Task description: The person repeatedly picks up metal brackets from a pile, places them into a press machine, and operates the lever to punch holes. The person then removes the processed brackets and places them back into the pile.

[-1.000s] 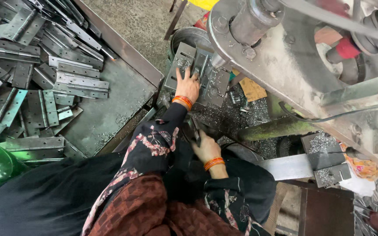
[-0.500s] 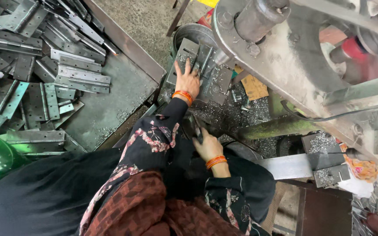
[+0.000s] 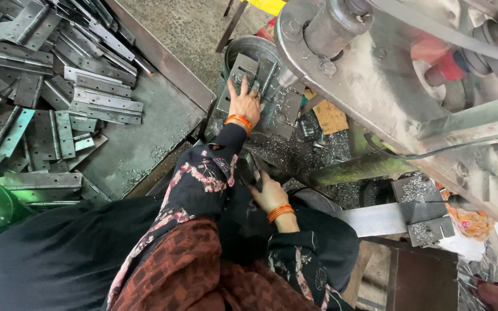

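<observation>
Left hand [image 3: 245, 102] spread flat on grey metal hinge plates [image 3: 260, 92] in far round bin [image 3: 249, 46]; right hand [image 3: 269, 193] nearer, closed on dark tool [image 3: 256, 171]. Loose hinges [image 3: 59, 98] piled on tabletop [image 3: 145, 138] left.

We find a flat metal tray [image 3: 145, 138] at the left, its raised rim running diagonally toward the machine. On it lies a loose heap of grey steel hinges [image 3: 59, 86] — some folded, some opened flat — piled toward the far left, with fine metal swarf scattered over the bare part. Beside the tray, the machine bed [image 3: 295, 152] carries a thick litter of metal shavings [image 3: 318, 155], several hinge plates [image 3: 260, 80] and a brown card scrap [image 3: 329, 117].
</observation>
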